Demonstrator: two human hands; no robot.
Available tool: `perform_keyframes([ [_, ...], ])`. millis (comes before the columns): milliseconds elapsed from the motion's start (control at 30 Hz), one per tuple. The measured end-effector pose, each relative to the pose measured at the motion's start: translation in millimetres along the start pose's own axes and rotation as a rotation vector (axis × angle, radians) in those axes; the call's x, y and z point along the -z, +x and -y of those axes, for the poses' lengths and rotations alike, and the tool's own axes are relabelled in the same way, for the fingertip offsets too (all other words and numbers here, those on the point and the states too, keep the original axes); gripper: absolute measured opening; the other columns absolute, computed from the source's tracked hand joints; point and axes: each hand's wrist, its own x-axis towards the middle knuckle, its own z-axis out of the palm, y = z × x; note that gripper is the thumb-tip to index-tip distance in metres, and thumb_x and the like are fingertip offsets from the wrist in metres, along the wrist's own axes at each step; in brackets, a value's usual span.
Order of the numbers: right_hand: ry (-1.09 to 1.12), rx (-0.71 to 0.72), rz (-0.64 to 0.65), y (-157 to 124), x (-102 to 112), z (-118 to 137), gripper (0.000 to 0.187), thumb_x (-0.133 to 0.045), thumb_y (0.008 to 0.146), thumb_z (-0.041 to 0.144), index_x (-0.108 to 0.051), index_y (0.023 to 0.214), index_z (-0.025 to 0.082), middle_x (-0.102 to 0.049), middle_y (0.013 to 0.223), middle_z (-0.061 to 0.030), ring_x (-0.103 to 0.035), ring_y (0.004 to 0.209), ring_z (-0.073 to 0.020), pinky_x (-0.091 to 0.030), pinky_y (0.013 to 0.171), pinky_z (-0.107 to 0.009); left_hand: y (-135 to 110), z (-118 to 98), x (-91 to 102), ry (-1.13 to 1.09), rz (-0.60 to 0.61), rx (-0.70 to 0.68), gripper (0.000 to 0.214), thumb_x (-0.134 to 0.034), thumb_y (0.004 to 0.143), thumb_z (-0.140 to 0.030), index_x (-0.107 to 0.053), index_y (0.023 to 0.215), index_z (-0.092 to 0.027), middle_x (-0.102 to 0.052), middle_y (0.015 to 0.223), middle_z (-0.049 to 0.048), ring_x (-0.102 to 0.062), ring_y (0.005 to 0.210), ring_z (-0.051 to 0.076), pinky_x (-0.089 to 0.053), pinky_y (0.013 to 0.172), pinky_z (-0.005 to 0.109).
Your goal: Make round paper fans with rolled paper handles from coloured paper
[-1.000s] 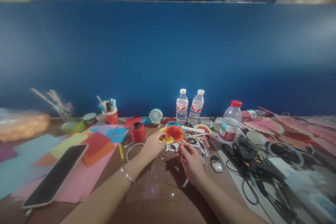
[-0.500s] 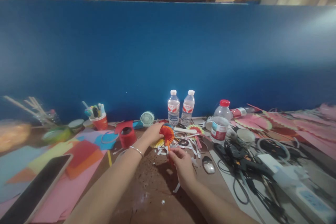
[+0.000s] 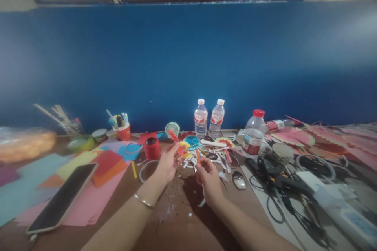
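My left hand [image 3: 167,161] is raised over the brown table [image 3: 176,219] with its fingers pinched on a folded orange-red paper fan [image 3: 174,138] that points up and away. My right hand [image 3: 209,178] is closed on a thin orange strip [image 3: 198,157] just to the right of it. The two hands are a short gap apart. Beyond them lie a blue paper fan [image 3: 192,141], a yellow fan [image 3: 185,146] and a multicoloured fan [image 3: 225,142] among white paper scraps.
A red thread spool [image 3: 152,148], a phone [image 3: 61,198] on coloured paper sheets [image 3: 44,176], a pen cup [image 3: 123,130], a small fan [image 3: 172,128], three water bottles [image 3: 201,118], a mouse [image 3: 239,182] and tangled cables with tools [image 3: 282,188] lie around. A blue wall [image 3: 188,59] stands behind.
The orange fan was spread open between my hands; now it is folded shut in my left hand, and my right hand holds a separate orange strip. The camera swung left and back.
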Motion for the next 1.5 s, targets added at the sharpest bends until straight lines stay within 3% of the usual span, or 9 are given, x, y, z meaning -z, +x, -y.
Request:
perform_keyframes([
  [167,-0.047,-0.045,-0.008,-10,-7,6,0.023,-0.061,0.070,0.038,-0.047,0.073,0.020,-0.041,0.056,0.0076,-0.026,0.038,-0.0042,-0.018,0.035,-0.018,-20,20,6.1,-0.123,0.019,-0.094,0.031,-0.067,0.068,-0.026,-0.051,0.094,-0.020,-0.062,0.099,0.0037,-0.060,0.088,0.014,-0.048,0.070,0.024],
  [300,-0.288,0.078,-0.088,-20,-12,9,0.024,-0.067,0.063,0.033,-0.048,0.071,0.020,-0.046,0.058,0.0062,-0.038,0.048,-0.0082,-0.032,0.044,-0.020,-28,34,4.9,-0.096,0.020,-0.165,0.028,-0.064,0.070,-0.026,-0.049,0.092,-0.021,-0.062,0.097,0.0016,-0.059,0.090,0.014,-0.046,0.078,0.028],
  [500,-0.336,0.153,-0.118,-16,-10,1,0.024,-0.065,0.065,0.032,-0.047,0.075,0.020,-0.052,0.067,0.0038,-0.048,0.061,-0.0127,-0.041,0.058,-0.024,-42,36,-1.5,-0.133,0.116,-0.110,0.030,-0.061,0.072,-0.029,-0.051,0.099,-0.020,-0.062,0.105,0.0056,-0.059,0.093,0.018,-0.046,0.081,0.031],
  [900,-0.342,0.266,-0.081,-14,-6,9,0.020,-0.062,0.069,0.030,-0.052,0.083,0.021,-0.059,0.090,-0.0017,-0.055,0.071,-0.0146,-0.044,0.064,-0.026,-39,39,5.6,-0.136,0.086,-0.007,0.030,-0.065,0.067,-0.034,-0.061,0.089,-0.016,-0.064,0.095,0.0075,-0.060,0.086,0.019,-0.048,0.073,0.032],
  [1167,-0.354,0.260,-0.120,-8,-1,6,0.015,-0.061,0.069,0.028,-0.052,0.075,0.019,-0.052,0.067,0.0029,-0.048,0.063,-0.0128,-0.038,0.060,-0.024,-36,37,8.0,0.049,0.131,0.021,0.034,-0.062,0.069,-0.039,-0.060,0.092,-0.015,-0.063,0.097,0.0088,-0.059,0.087,0.019,-0.048,0.073,0.031],
  [1233,-0.315,0.229,-0.126,-6,0,5,0.017,-0.062,0.068,0.029,-0.051,0.076,0.020,-0.052,0.068,0.0031,-0.047,0.063,-0.0127,-0.038,0.060,-0.024,-31,38,10.2,0.147,0.090,-0.039,0.035,-0.060,0.069,-0.040,-0.058,0.092,-0.014,-0.063,0.096,0.0094,-0.059,0.090,0.020,-0.046,0.076,0.033],
  [1367,-0.267,0.194,-0.121,-4,3,2,0.020,-0.065,0.066,0.030,-0.051,0.075,0.020,-0.050,0.067,0.0038,-0.046,0.062,-0.0122,-0.037,0.060,-0.024,-21,31,17.8,0.360,-0.042,-0.375,0.059,-0.071,0.059,-0.029,-0.047,0.111,-0.018,-0.050,0.121,0.0101,-0.045,0.113,0.023,-0.034,0.095,0.035],
  [1433,-0.267,0.192,-0.105,-2,6,1,0.021,-0.065,0.065,0.030,-0.051,0.075,0.019,-0.049,0.066,0.0040,-0.046,0.061,-0.0118,-0.037,0.059,-0.023,-17,25,22.0,0.419,0.006,-0.455,0.064,-0.074,0.054,-0.025,-0.046,0.112,-0.018,-0.050,0.121,0.0104,-0.045,0.113,0.024,-0.033,0.096,0.036],
  [1500,-0.278,0.188,-0.089,-1,8,-1,0.020,-0.065,0.065,0.030,-0.051,0.075,0.019,-0.049,0.065,0.0042,-0.045,0.059,-0.0113,-0.036,0.058,-0.023,-14,20,25.3,0.406,0.105,-0.400,0.058,-0.073,0.055,-0.025,-0.049,0.107,-0.016,-0.058,0.109,0.0100,-0.054,0.102,0.024,-0.038,0.090,0.037],
])
